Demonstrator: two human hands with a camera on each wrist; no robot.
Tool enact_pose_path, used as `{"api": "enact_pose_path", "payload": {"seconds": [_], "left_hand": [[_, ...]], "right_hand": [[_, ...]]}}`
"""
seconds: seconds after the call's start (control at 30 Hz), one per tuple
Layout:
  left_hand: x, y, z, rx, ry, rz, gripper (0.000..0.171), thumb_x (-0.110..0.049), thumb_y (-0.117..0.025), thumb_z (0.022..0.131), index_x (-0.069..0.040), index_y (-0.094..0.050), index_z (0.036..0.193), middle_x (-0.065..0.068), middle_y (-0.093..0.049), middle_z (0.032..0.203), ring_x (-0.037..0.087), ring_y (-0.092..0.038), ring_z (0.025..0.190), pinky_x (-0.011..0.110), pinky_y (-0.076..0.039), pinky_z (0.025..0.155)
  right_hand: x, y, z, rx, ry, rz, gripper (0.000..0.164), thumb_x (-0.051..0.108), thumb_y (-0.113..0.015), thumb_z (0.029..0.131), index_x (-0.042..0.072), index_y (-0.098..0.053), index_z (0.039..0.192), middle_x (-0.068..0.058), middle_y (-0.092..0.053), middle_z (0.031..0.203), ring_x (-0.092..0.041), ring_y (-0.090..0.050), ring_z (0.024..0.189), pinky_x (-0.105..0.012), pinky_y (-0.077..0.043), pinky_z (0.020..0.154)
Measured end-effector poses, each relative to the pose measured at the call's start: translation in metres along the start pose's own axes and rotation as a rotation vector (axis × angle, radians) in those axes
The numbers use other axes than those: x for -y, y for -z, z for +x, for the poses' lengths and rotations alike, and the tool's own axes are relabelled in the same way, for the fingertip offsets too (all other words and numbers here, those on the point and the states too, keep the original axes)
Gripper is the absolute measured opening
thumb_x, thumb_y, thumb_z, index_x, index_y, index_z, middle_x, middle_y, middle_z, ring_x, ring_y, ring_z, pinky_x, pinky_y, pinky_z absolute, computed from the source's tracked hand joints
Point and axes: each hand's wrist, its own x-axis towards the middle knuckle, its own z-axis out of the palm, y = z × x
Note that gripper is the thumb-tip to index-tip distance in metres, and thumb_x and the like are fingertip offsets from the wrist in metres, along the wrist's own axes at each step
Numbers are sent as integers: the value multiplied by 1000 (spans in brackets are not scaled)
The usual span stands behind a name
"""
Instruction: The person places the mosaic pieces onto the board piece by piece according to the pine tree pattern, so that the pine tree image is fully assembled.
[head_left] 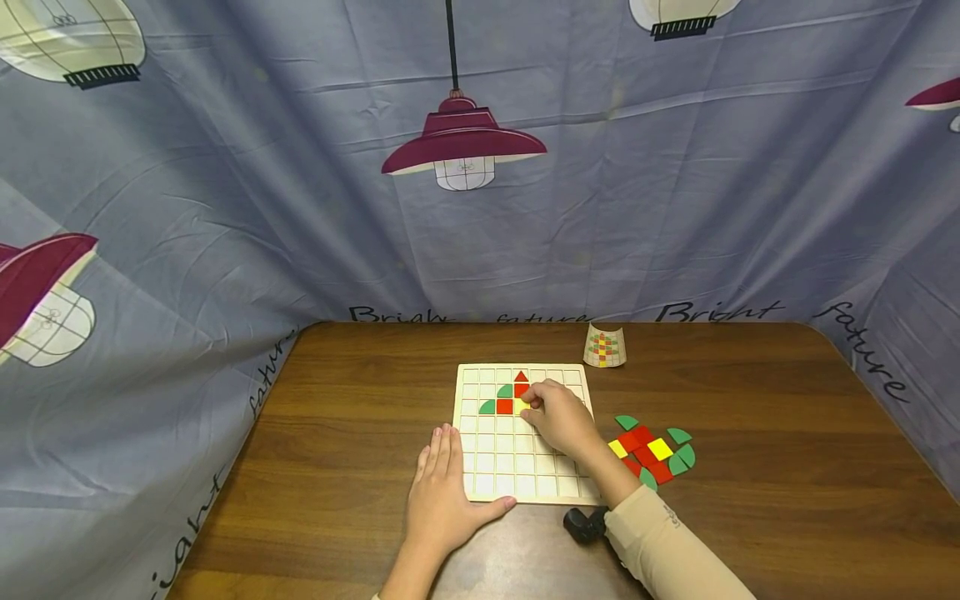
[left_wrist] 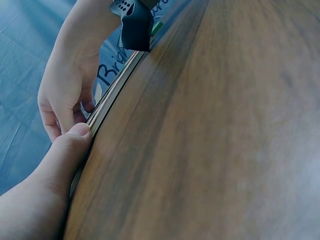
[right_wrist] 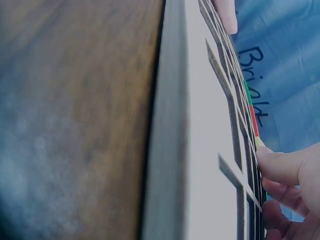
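A pale grid board (head_left: 491, 467) lies on the table. My left hand (head_left: 442, 500) rests at its front left corner, fingers straight along the left side and thumb at the front edge. Over the upper part, my right hand (head_left: 566, 421) has thumb and index finger at a yellow square tile (head_left: 521, 407), apparently pinching it in its cell; the fingers partly cover it. Left of it lie a red square tile (head_left: 505, 407) and a green quarter-round tile (head_left: 487, 407). Above are another green quarter-round (head_left: 505, 390), a red square (head_left: 521, 389) and a red triangle (head_left: 521, 377).
Loose red, yellow and green tiles (head_left: 660, 449) lie right of the board. A small curved card (head_left: 604, 347) with a tile pattern stands behind the board. A black device (head_left: 583, 525) is on the right wrist. Printed curtains (head_left: 465, 250) enclose the table's far side.
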Motion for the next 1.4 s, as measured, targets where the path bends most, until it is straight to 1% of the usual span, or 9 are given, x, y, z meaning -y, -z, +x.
{"api": "enact_pose_path", "payload": {"seconds": [0.37, 0.6, 0.8, 0.9, 1.03, 1.2, 1.23, 1.3, 1.4], "left_hand": [[0, -1, 1, 0, -1, -3, 132, -96, -47, 66, 0, -27, 155, 15, -28, 163, 28, -24, 153, 46, -26, 123], [-1, -1, 2, 15, 3, -7, 132, -96, -47, 66, 0, -26, 156, 15, -26, 163, 28, -22, 153, 46, -25, 123], [0, -1, 1, 21, 10, -9, 133, -97, -45, 66, -1, -26, 156, 15, -25, 164, 28, -22, 153, 46, -25, 124], [0, -1, 0, 18, 11, -5, 133, -97, -45, 66, -1, -26, 156, 15, -25, 164, 28, -22, 153, 46, -25, 124], [0, -2, 0, 15, 8, 5, 133, -97, -44, 66, -1, -26, 156, 14, -25, 164, 28, -22, 153, 45, -25, 124], [1, -2, 0, 6, 2, 6, 133, -97, -45, 66, 0, -26, 156, 15, -25, 164, 28, -23, 153, 46, -25, 123], [1, -2, 0, 5, 1, 6, 133, -97, -45, 66, 0, -26, 156, 15, -25, 164, 28, -22, 153, 46, -25, 124], [1, -2, 0, 3, 1, 5, 133, -97, -45, 66, 0, -26, 156, 15, -26, 164, 28, -23, 153, 46, -25, 124], [0, -1, 0, 7, 5, 1, 133, -97, -46, 66, -1, -26, 156, 14, -25, 164, 28, -22, 153, 46, -24, 124]], "right_hand": [[-1, 1, -1, -8, 12, 5, 11, 19, -77, 87, 15, -74, 96, 6, -63, 90, -12, -60, 82, -32, -51, 74], [-2, 3, -4, -13, 55, -3, 15, 13, -75, 87, 12, -76, 102, 2, -69, 99, -16, -66, 91, -37, -56, 82], [-6, 13, -12, 40, 54, 74, 22, 10, -71, 90, 10, -74, 111, 1, -67, 98, -13, -56, 83, -30, -50, 74], [-10, 20, -17, 36, 42, 98, 25, 10, -71, 90, 10, -72, 115, 0, -68, 101, -13, -56, 84, -30, -49, 74], [-19, 32, -26, -21, 56, 97, 27, 9, -70, 90, 8, -71, 117, -3, -69, 105, -16, -59, 89, -33, -51, 78], [-39, 52, -37, -55, 62, 55, 27, 9, -66, 94, 6, -69, 120, -4, -67, 103, -16, -56, 83, -27, -48, 68], [-44, 56, -39, -56, 56, 39, 28, 10, -66, 94, 6, -69, 122, -4, -66, 104, -16, -56, 84, -27, -48, 68], [-55, 64, -45, -53, 43, 13, 30, 10, -66, 94, 6, -67, 124, -6, -66, 107, -20, -57, 87, -30, -49, 70], [-69, 77, -52, -46, 20, -37, 32, 11, -67, 93, 6, -66, 125, -10, -66, 116, -28, -59, 98, -42, -52, 79]]}}
